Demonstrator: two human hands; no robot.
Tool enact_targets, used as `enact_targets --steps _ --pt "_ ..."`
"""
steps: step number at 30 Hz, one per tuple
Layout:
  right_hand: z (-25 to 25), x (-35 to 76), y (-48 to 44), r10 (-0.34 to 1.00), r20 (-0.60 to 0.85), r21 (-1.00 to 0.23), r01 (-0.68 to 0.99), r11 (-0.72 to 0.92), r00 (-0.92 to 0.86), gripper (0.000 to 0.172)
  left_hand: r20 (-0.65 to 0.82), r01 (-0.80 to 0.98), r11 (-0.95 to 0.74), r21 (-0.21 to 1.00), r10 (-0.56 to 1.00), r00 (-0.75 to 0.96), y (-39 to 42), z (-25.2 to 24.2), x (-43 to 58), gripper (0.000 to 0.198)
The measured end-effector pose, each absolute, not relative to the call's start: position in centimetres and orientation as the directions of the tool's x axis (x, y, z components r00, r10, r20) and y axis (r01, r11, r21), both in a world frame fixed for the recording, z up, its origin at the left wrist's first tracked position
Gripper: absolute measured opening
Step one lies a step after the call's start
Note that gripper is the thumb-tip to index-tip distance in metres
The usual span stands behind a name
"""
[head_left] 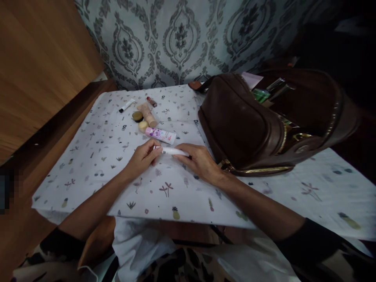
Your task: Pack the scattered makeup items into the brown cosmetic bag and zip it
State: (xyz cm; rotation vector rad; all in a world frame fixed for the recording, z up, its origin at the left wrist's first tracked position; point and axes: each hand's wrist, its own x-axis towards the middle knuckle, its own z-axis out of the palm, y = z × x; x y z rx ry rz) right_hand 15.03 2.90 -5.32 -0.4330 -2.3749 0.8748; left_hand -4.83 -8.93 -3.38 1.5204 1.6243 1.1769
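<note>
A slim white tube (pixel 169 150) with a red band at its left end lies between my two hands, just above the printed tablecloth. My left hand (pixel 143 156) pinches the banded end with thumb and fingers. At the other end, my right hand (pixel 201 161) is closed around the tube, its fingertips partly hidden. Just beyond it rests a purple-and-white squeeze tube (pixel 160 135). Behind that are a small yellow round container (pixel 143 126), an olive-topped jar (pixel 137 116), a beige tube (pixel 146 113), a small white tube with a black cap (pixel 127 105) and a small red-ended tube (pixel 152 102).
To the right stands a brown leather bag (pixel 237 125), unzipped, with several packets and slim items showing inside. The tablecloth (pixel 96 164) has pineapple and flamingo prints. A wooden panel (pixel 47 58) rises at left, and a patterned curtain or wall covering (pixel 182 39) is behind.
</note>
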Motion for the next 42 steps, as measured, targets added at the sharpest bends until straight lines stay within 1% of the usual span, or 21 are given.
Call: enact_targets --steps 3,8,14,18,23,26,29,31,34,37,40,42 --pt "-5.4 15.1 2.8 0.473 0.435 -0.651 0.094 0.753 -0.766 0.019 0.116 0.473 -0.013 0.881 0.975 -0.189 -8.9 -3.5 -4.7 0.042" --pt "-5.6 15.1 2.7 0.478 0.483 -0.625 0.094 0.775 -0.734 0.022 0.059 0.427 0.047 0.903 0.971 -0.233 -8.7 -3.3 -4.4 0.055" --pt "-5.3 15.1 2.6 0.466 0.497 -0.645 0.047 0.763 -0.732 0.025 0.086 0.435 0.015 0.900 0.974 -0.210 -8.8 -3.3 -4.5 0.053" --pt "-4.4 15.2 2.4 0.473 0.441 -0.697 0.041 0.716 -0.763 0.032 0.106 0.437 -0.017 0.899 0.978 -0.180 -8.9 -3.3 -4.6 0.049" --pt "-3.6 15.1 2.6 0.527 0.320 -0.803 0.069 0.591 -0.788 0.054 0.130 0.421 -0.059 0.905 0.981 -0.142 -8.9 -3.2 -4.6 0.038" --pt "-3.6 14.9 2.8 0.551 0.241 -0.860 0.087 0.503 -0.799 0.061 0.144 0.402 -0.081 0.912 0.981 -0.128 -8.9 -3.2 -4.6 0.033" --pt "-3.8 14.9 3.0 0.553 0.157 -0.901 0.110 0.419 -0.818 0.061 0.156 0.369 -0.101 0.924 0.980 -0.122 -8.9 -3.2 -4.6 0.030" --pt "-3.9 15.0 3.1 0.547 0.127 -0.920 0.108 0.377 -0.828 0.059 0.148 0.347 -0.094 0.933 0.980 -0.133 -8.8 -3.2 -4.5 0.029" --pt "-4.0 15.0 3.1 0.546 0.167 -0.944 0.027 0.329 -0.821 0.051 0.139 0.308 -0.084 0.948 0.977 -0.163 -8.7 -3.2 -4.5 0.030" --pt "-4.1 14.9 3.0 0.584 0.225 -0.955 -0.057 0.292 -0.780 0.047 0.141 0.279 -0.088 0.956 0.974 -0.178 -8.7 -3.2 -4.6 0.032" --pt "-4.0 14.9 2.9 0.616 0.223 -0.961 -0.064 0.270 -0.755 0.045 0.143 0.275 -0.091 0.957 0.974 -0.174 -8.7 -3.1 -4.6 0.030" --pt "-3.9 14.8 2.8 0.622 0.188 -0.969 -0.041 0.243 -0.760 0.050 0.157 0.293 -0.106 0.950 0.975 -0.157 -8.8 -3.1 -4.4 0.030"
